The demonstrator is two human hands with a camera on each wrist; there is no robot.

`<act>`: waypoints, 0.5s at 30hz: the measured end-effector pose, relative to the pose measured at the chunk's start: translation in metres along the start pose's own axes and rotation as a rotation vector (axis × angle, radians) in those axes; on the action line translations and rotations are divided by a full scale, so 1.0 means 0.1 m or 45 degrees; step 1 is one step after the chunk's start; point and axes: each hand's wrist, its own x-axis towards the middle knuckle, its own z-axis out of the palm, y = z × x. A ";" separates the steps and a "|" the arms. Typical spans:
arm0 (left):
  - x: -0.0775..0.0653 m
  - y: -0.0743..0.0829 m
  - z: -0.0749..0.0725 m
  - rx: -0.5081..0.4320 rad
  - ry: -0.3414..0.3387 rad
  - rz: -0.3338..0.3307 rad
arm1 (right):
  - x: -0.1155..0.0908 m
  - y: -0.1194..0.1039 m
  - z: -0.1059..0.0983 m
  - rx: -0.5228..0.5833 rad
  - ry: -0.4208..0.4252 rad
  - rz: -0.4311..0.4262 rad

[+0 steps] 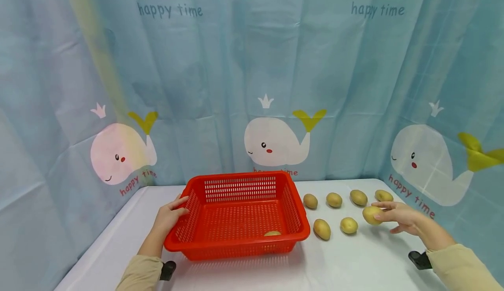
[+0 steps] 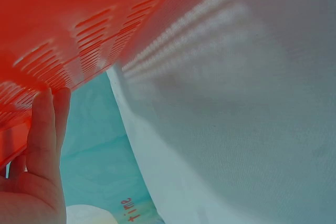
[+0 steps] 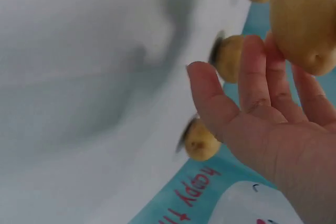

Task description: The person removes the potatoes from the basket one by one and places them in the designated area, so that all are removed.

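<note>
A red plastic basket [image 1: 236,243] with slotted walls stands on the white table, one potato [image 1: 272,233] showing inside near its front wall. My left hand [image 1: 169,219] grips the basket's left rim; in the left wrist view two straight fingers [image 2: 42,135] lie against the slotted wall. Off to the right, my right hand [image 1: 403,217] holds a yellow-brown potato [image 1: 372,215] at its fingertips, above the tabletop. In the right wrist view this potato [image 3: 304,22] sits at the upper right, partly cut off by the frame edge.
Several potatoes lie right of the basket: a back row with one potato [image 1: 358,198] behind the held one, and nearer ones such as this potato [image 1: 322,229] beside the basket. A blue whale-print curtain [image 1: 220,85] hangs behind the white table [image 1: 346,264].
</note>
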 end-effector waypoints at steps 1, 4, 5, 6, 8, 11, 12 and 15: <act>0.00 0.00 0.00 0.006 -0.001 0.004 | 0.01 0.02 0.00 -0.017 0.004 0.010; -0.01 0.01 -0.01 0.008 -0.009 0.002 | 0.05 0.10 -0.02 -0.044 0.031 0.039; -0.01 0.01 -0.01 0.007 -0.010 -0.001 | 0.06 0.13 -0.03 -0.048 0.037 0.048; -0.01 0.01 -0.01 0.003 -0.013 -0.005 | 0.08 0.15 -0.04 -0.052 0.042 0.055; -0.01 0.01 -0.01 0.004 -0.013 -0.009 | 0.09 0.19 -0.06 -0.036 0.053 0.075; -0.01 0.02 -0.01 0.004 -0.015 -0.021 | 0.12 0.24 -0.09 -0.013 0.060 0.100; -0.01 0.02 -0.01 0.007 -0.016 -0.021 | 0.12 0.26 -0.10 -0.012 0.059 0.105; 0.00 0.03 -0.01 0.008 -0.021 -0.020 | 0.13 0.30 -0.12 0.010 0.052 0.126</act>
